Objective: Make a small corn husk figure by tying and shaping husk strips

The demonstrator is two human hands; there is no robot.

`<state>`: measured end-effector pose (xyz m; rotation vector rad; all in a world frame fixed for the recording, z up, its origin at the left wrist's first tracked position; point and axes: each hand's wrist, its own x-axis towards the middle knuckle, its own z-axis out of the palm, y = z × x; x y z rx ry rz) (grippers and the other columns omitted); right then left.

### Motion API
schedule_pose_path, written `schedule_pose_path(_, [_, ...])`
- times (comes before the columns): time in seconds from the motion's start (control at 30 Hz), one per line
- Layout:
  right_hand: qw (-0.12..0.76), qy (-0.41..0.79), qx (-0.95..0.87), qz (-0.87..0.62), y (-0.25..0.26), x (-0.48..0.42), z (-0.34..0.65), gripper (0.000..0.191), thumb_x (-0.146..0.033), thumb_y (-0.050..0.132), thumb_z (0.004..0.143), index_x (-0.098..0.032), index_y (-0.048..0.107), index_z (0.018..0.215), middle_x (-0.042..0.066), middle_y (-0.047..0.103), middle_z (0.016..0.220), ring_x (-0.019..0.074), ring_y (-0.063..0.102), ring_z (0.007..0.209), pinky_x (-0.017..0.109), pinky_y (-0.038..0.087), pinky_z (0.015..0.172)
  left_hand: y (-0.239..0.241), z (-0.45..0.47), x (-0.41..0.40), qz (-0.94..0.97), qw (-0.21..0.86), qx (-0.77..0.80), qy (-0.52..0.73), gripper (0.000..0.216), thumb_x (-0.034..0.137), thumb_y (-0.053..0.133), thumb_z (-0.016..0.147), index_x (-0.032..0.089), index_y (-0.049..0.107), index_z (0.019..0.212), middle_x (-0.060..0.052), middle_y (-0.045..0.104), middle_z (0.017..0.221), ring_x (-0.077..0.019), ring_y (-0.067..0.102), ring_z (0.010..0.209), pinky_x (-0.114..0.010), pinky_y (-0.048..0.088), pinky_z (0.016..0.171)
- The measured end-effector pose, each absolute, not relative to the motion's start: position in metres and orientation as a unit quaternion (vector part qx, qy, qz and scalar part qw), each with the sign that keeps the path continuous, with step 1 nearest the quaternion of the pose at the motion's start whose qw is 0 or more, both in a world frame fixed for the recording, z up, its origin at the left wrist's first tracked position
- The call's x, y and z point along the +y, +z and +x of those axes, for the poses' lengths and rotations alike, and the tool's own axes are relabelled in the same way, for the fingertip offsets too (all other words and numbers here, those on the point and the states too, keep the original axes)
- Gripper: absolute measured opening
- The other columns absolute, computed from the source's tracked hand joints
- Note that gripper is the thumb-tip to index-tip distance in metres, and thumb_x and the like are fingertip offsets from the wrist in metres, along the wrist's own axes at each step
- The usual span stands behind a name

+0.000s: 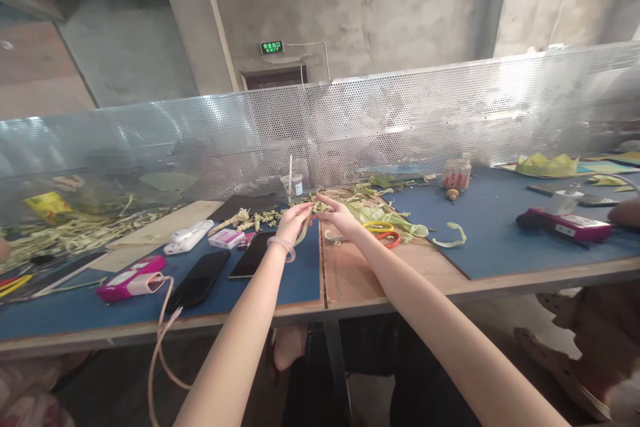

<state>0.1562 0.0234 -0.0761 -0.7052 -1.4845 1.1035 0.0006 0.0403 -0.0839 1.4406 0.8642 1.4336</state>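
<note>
Both hands meet above the middle of the table. My left hand [294, 221], with a pale bracelet at its wrist, is closed on a narrow pale green leaf-like strip [303, 232] that hangs below the fingers. My right hand [339, 216] comes in from the other side, its fingertips pinching at the top of the same strip; the exact grip is small and partly hidden. Just behind the hands lie several small knotted pieces [267, 219]. Right of my right hand are loose pale green strips [410, 225] and scissors with yellow handles [379, 226] and red-orange handles [390, 239].
Left of my hands lie a black phone [199, 279], a dark tablet [255, 255], a small box [227, 238], a white power strip [189, 237] and a magenta device [131, 278] with a cable. A plastic cup [294, 185] stands by the perforated metal screen [350, 127]. Co-workers sit either side.
</note>
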Motion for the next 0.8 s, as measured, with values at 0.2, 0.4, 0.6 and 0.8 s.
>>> schedule_pose_path(0.2, [0.54,0.495,-0.623,-0.273,-0.079,0.03,0.159,0.067,-0.011,0.062,0.067,-0.02,0.047,0.131,-0.002,0.062,0.072,0.007,0.048,0.056,0.02,0.039,0.056,-0.084,0.001,0.039,0.589,0.448,0.347,0.576,0.032,0.019,0.064,0.074,0.013,0.065,0.105,-0.013,0.068,0.104,-0.0144,0.065,0.074,-0.023,0.049,0.064])
schedule_pose_path(0.4, [0.525,0.533,-0.612,-0.255,-0.079,0.031,0.159,0.077,-0.005,0.057,0.062,-0.02,0.04,0.136,-0.001,0.066,0.083,0.0048,0.045,0.052,0.019,0.037,0.053,-0.087,0.0,0.043,0.602,0.438,0.348,0.57,0.038,0.017,0.063,0.075,0.014,0.062,0.112,-0.015,0.059,0.122,-0.0142,0.065,0.074,-0.024,0.05,0.066])
schedule_pose_path(0.6, [0.515,0.53,-0.621,-0.261,-0.074,0.024,0.159,0.079,-0.004,0.053,0.063,-0.017,0.035,0.138,-0.007,0.056,0.055,0.0051,0.039,0.045,0.019,0.03,0.047,-0.085,-0.001,0.043,0.607,0.422,0.35,0.575,0.043,0.017,0.062,0.076,0.016,0.058,0.118,-0.014,0.053,0.13,-0.0135,0.065,0.073,-0.024,0.05,0.065])
schedule_pose_path(0.8, [0.509,0.516,-0.626,-0.287,-0.07,0.017,0.158,0.081,-0.003,0.051,0.063,-0.018,0.03,0.14,-0.012,0.045,0.043,0.006,0.036,0.042,0.019,0.028,0.045,-0.085,0.0,0.042,0.618,0.393,0.355,0.582,0.046,0.018,0.061,0.077,0.019,0.055,0.123,-0.013,0.05,0.133,-0.0112,0.064,0.068,-0.025,0.05,0.065])
